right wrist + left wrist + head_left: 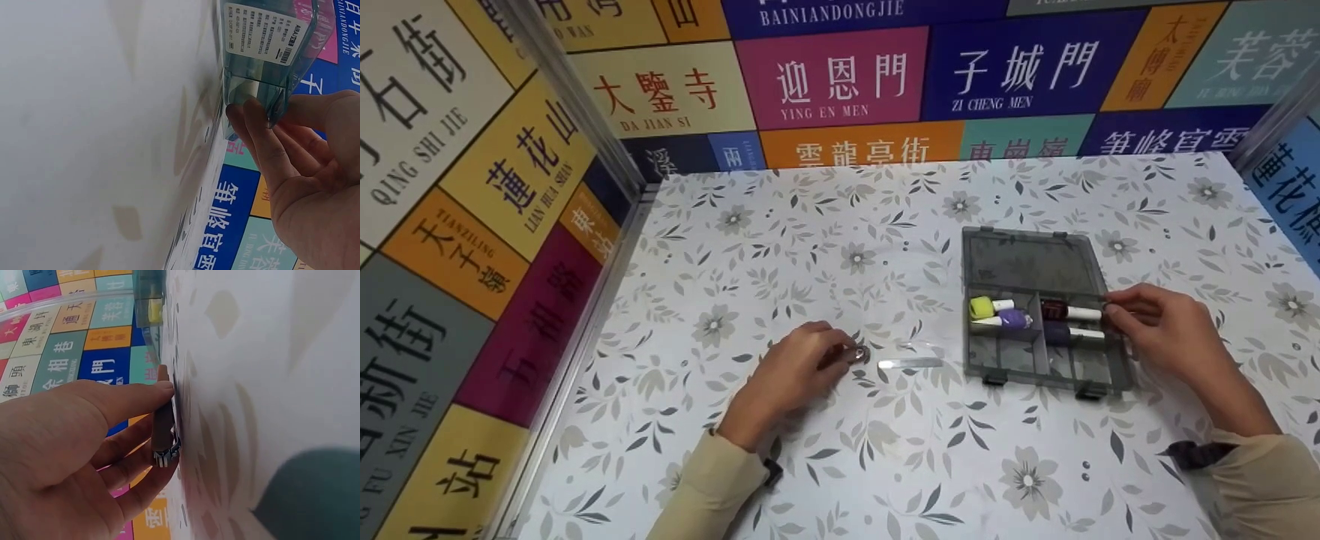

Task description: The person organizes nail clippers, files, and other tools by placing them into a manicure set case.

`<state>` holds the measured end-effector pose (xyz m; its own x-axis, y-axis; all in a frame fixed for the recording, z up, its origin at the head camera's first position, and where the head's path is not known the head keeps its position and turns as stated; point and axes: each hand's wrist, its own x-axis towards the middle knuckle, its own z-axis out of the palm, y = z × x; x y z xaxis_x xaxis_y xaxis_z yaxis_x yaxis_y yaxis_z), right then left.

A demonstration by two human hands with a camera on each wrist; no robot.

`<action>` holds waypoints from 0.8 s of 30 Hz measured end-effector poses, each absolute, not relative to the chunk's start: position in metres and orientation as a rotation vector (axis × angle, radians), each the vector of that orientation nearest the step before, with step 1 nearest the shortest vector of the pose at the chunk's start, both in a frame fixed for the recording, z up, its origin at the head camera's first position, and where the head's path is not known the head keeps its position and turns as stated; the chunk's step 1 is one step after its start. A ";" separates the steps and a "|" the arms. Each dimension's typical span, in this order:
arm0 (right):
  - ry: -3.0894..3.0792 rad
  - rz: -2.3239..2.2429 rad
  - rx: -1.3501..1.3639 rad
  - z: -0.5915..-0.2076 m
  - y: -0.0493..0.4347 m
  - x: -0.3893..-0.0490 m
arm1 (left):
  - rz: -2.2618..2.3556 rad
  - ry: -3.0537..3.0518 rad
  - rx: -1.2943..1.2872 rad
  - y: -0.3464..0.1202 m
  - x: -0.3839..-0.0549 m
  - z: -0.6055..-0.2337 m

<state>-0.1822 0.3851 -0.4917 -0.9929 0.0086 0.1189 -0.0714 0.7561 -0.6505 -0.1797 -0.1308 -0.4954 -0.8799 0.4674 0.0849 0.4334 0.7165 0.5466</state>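
My left hand (799, 364) pinches a small metal nail clipper (162, 427) between thumb and fingers, low over the table. Its shiny end pokes out past the fingertips. Just right of it lies a flat silvery strip (911, 363). My right hand (1159, 330) grips the right side wall of a smoky see-through divided box (986, 356), whose lid (1027, 262) is swung back. Inside are nail polish bottles with white caps: yellow-green (982, 307) and purple (1015, 319) at left, dark red (1054, 310) and dark purple (1057, 334) at right.
A white cloth with grey leaves and flowers (712, 326) covers the table. Colourful panels with large lettering (832, 82) stand along its back and sides. A printed white label (264, 34) is stuck on the box.
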 end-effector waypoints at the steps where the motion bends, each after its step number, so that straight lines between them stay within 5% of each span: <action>1: -2.836 1.056 0.048 -0.491 0.385 -0.182 | 0.884 2.853 0.760 -0.129 -0.181 -0.495; 24: -2.872 1.055 0.028 -0.490 0.386 -0.179 | 0.840 2.867 1.043 -0.076 -0.191 -0.480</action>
